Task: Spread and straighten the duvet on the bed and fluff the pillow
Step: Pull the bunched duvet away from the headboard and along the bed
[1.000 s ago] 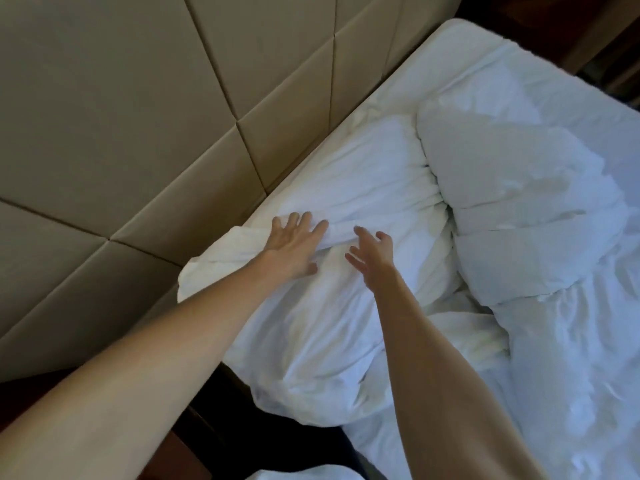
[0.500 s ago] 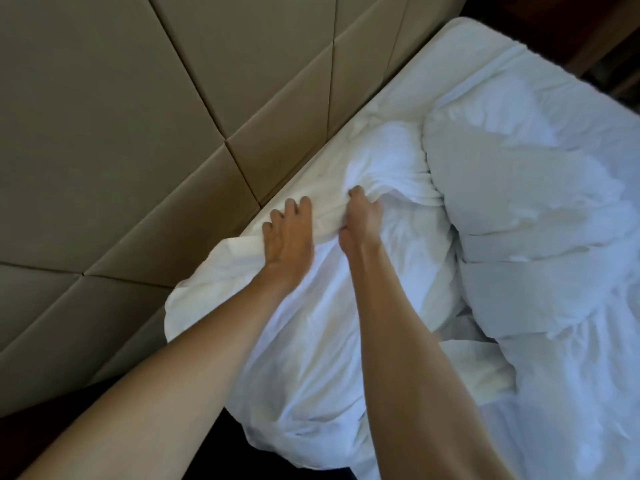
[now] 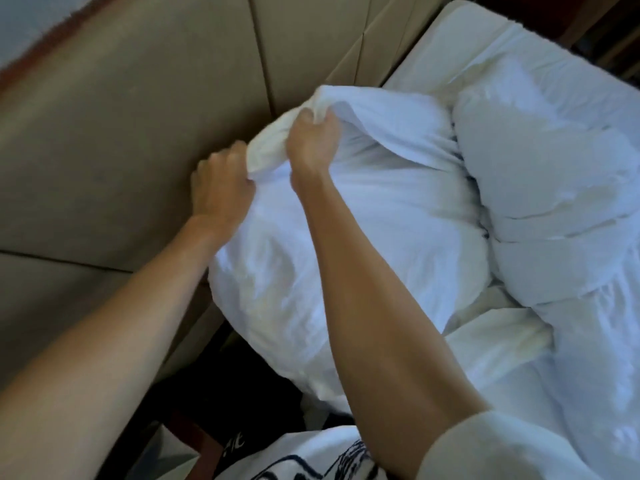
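Pillow (image 3: 363, 244): white, lying at the head edge of the bed, against the headboard; its upper edge is being gathered into a bunched ridge that is standing above the rest of the case.
Left hand (image 3: 221, 187): gripping the bunched fabric at the left end of the ridge, fingers curled tight round the cloth, knuckles lying close to the headboard.
Right hand (image 3: 313, 147): gripping the same ridge just beside the left hand, fingers curled over the top of the fold, cloth clamped in the fist.
Duvet (image 3: 547, 188): white, lying crumpled in thick folds on the right of the pillow and touching it, spreading toward the foot side of the bed.
Bed (image 3: 460, 32): white sheet showing bare at the far head corner.
Headboard (image 3: 138, 133): beige padded panels with angled seams, running along the pillow's left side.
Sleeve (image 3: 502, 448): pale, covering the right upper arm at the lower edge of view.
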The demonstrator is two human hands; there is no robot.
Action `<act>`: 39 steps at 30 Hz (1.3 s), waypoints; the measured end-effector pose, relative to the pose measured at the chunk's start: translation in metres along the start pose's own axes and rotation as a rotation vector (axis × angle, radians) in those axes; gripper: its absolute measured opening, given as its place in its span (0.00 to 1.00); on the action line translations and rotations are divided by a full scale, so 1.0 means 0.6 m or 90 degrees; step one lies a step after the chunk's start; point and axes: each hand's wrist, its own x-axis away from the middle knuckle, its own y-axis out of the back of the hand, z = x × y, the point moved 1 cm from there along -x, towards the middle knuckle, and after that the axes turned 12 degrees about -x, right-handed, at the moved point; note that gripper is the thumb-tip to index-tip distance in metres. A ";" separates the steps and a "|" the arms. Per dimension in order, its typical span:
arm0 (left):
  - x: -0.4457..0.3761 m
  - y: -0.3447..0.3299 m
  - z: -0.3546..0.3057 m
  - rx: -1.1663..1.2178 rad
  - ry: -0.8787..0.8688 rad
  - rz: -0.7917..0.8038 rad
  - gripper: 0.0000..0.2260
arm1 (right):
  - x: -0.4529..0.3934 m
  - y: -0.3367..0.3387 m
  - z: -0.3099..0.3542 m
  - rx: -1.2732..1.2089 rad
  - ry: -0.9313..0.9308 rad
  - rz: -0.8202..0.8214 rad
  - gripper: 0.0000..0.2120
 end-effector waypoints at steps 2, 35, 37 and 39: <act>0.018 0.004 0.028 0.008 -0.032 -0.006 0.06 | 0.014 -0.036 -0.008 0.009 -0.014 0.052 0.19; 0.312 -0.163 -0.508 0.003 -0.371 0.491 0.14 | 0.034 0.802 -0.168 0.360 -0.213 -0.195 0.08; 0.344 -0.180 -0.566 -0.011 -0.359 0.545 0.19 | 0.020 0.872 -0.182 0.299 -0.259 -0.242 0.04; 0.375 -0.205 -0.619 -0.017 -0.332 0.605 0.29 | 0.001 0.932 -0.213 0.215 -0.329 -0.277 0.10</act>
